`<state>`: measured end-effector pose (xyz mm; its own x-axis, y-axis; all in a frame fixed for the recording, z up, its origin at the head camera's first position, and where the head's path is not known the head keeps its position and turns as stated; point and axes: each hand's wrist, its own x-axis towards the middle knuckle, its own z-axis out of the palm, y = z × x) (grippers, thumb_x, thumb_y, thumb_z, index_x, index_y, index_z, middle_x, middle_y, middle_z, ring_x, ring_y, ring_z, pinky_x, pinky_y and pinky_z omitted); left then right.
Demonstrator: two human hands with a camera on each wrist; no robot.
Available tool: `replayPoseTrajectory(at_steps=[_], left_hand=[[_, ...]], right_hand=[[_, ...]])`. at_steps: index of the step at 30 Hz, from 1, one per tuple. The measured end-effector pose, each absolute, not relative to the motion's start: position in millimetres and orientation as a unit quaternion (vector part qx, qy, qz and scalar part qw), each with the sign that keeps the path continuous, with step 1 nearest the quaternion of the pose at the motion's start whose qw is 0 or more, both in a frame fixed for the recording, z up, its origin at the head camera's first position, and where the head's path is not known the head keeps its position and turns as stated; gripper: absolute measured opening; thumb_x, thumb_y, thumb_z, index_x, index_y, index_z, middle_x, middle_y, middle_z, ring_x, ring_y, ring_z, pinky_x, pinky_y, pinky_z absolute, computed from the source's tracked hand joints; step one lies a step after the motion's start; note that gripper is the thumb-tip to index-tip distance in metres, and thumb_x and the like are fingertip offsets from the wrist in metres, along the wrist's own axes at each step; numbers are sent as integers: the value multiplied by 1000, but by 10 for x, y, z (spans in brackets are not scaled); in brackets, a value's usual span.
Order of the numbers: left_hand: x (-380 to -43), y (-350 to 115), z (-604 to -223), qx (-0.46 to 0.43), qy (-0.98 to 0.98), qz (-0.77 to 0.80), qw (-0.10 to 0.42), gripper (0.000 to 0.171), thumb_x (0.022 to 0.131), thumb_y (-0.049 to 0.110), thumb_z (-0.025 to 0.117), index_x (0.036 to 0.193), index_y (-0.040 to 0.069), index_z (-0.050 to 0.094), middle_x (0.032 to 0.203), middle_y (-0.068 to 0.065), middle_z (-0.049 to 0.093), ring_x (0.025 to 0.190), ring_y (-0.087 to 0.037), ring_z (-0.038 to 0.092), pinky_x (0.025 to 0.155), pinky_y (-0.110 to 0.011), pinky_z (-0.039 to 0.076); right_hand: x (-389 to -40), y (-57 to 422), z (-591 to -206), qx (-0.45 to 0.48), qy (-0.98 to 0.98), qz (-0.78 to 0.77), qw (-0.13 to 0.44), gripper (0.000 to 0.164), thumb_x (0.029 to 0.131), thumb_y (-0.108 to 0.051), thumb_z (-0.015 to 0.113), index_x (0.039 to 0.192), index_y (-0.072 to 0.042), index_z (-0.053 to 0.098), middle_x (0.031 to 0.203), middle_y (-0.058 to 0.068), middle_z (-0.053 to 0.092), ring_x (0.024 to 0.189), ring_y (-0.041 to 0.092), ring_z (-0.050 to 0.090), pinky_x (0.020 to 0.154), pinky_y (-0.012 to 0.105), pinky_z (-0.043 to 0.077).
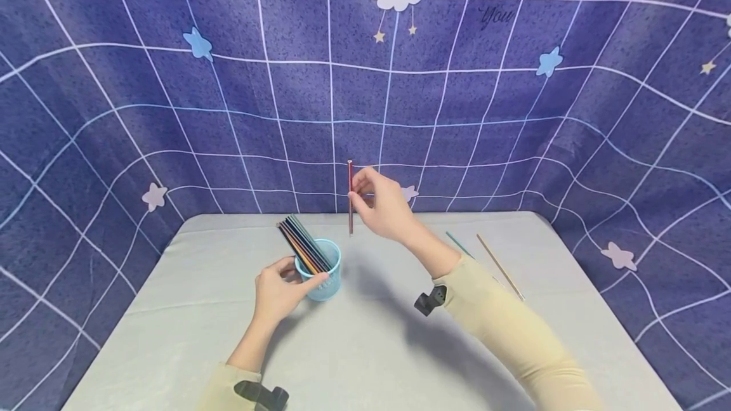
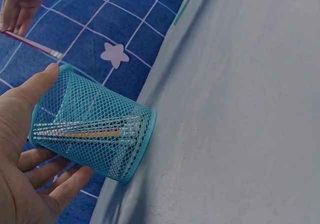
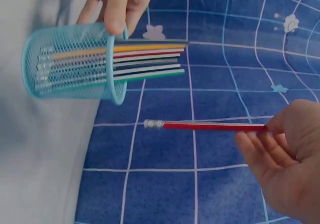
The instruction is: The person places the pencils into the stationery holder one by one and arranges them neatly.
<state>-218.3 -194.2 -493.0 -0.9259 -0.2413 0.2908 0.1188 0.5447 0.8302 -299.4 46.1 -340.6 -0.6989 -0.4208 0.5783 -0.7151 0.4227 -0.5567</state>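
A light blue mesh pencil cup (image 1: 328, 289) stands on the table, with several pencils (image 1: 301, 243) leaning to the left inside it. My left hand (image 1: 280, 289) grips the cup by its upper part, thumb at the rim and fingers around the far side, as the left wrist view shows. To the cup's right and higher up, my right hand (image 1: 385, 205) pinches a red pencil (image 3: 210, 127) between thumb and fingers near its upper end. That pencil hangs upright in the air, its metal-banded eraser end pointing down, apart from the cup.
Two more pencils lie on the table's right side, a teal one (image 1: 459, 244) and a yellow-brown one (image 1: 499, 266), partly behind my right forearm. A blue grid-patterned curtain (image 1: 297, 94) rises behind the white-covered table (image 1: 365, 347) and along both sides.
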Motion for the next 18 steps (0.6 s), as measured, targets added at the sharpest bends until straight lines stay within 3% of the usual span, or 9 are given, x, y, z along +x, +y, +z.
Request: replayPoseTrajectory(at_steps=[18], left_hand=[[-2200,-1962,-4957,31,-864,-462,197,59,69,47,101,112,12,81,104,-7,84,96,-28,82,84,-46,69]], right_hand=[[-2980,135,-3785,429,-814,387,59,12,101,-8,72,106,-5,62,97,8,77,91,18,77,76,12,63]])
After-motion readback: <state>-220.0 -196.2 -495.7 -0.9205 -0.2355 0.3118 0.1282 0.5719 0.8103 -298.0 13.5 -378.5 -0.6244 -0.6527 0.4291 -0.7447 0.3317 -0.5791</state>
